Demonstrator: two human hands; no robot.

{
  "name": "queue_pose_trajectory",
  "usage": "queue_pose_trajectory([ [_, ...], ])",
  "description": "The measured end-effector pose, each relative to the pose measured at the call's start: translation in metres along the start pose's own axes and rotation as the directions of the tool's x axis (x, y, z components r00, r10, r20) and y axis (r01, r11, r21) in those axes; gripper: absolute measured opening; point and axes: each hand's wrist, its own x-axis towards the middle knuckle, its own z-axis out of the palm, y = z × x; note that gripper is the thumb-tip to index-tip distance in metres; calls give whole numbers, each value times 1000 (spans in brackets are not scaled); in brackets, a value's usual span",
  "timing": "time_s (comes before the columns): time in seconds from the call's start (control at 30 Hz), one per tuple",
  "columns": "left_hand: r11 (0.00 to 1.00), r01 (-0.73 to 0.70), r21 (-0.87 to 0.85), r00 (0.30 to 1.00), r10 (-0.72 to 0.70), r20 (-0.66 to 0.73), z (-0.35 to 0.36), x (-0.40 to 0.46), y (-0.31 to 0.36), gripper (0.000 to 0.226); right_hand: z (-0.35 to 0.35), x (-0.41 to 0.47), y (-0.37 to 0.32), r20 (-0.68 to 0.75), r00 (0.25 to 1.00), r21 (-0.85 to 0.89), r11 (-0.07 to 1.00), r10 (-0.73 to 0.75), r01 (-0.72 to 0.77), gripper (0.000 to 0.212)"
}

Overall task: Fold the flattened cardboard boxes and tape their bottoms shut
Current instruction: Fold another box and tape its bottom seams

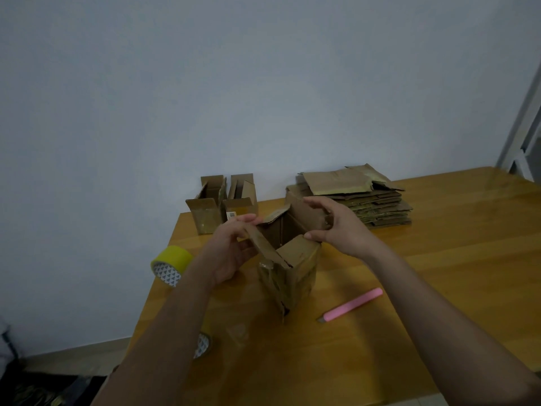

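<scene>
Brown cardboard box [288, 268] upright mid-table, flaps open; two folded boxes [222, 203] standing at far edge; flattened stack [371, 200] far right; yellow tape roll [171, 265] left

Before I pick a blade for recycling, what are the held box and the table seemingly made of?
Box: brown cardboard, matte, with creased flaps and shiny tape patches on its side. Table: apparently wood, orange-brown, with a glossy finish that shows plank lines and reflections.
</scene>
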Motion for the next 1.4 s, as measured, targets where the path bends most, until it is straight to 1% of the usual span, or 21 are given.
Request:
queue_pose_trajectory([
  [0.1,998,-14,67,1000,15,-12,-4,4,-2,51,11,-5,7,-230,972,31,998,57,-52,45],
  [0.17,988,-32,150,999,35,-16,-5,7,-5,46,20,-9,13,-346,935,8,997,76,-78,27],
  [0.2,981,-40,188,999,43,-11,-6,8,-6,41,23,-11,15,-374,923,10,995,93,-96,23],
  [0.27,968,-53,245,999,55,-1,-6,11,-8,32,25,-14,16,-355,920,73,986,163,-147,30],
  [0.33,955,-69,287,997,73,-4,-6,13,-10,27,26,-17,10,-262,932,176,962,249,-208,35],
  [0.4,943,-94,320,994,106,-19,-7,15,-12,25,26,-20,3,-176,940,271,933,291,-238,32],
  [0.47,932,-106,347,992,125,-33,-9,15,-15,26,26,-22,-1,-127,947,315,917,296,-244,29],
  [0.63,886,-139,442,982,180,-52,-13,15,-18,21,26,-26,-6,21,968,299,922,250,-245,28],
  [0.7,848,-182,498,972,231,-38,-14,14,-18,16,26,-24,-3,-6,972,316,923,235,-221,29],
  [0.8,832,-244,498,959,285,-6,-15,11,-14,7,20,-16,-1,-134,950,351,910,280,-219,19],
  [0.93,836,-280,471,948,318,-1,-18,9,-8,9,9,-3,7,-309,891,389,899,332,-200,12],
  [1.0,818,-294,494,945,327,19,-22,9,-8,12,8,-1,8,-315,886,437,880,342,-184,12],
  [1.07,787,-295,542,942,335,27,-26,10,-13,14,13,-4,9,-260,912,470,866,318,-168,12],
  [1.13,775,-303,555,932,362,3,-25,9,-17,8,23,-12,12,-223,942,475,872,253,-122,13],
  [1.23,750,-330,573,907,419,-26,-20,9,-20,4,38,-27,21,-164,980,531,848,113,-9,27],
  [1.27,733,-344,587,900,436,-18,-19,9,-21,4,42,-32,24,-146,988,495,869,59,22,34],
  [1.33,719,-359,595,894,449,-4,-17,8,-20,7,46,-39,30,-114,993,354,933,-27,66,50],
  [1.4,694,-377,614,884,466,15,-17,7,-19,9,45,-40,30,-117,992,274,959,-46,77,53],
])
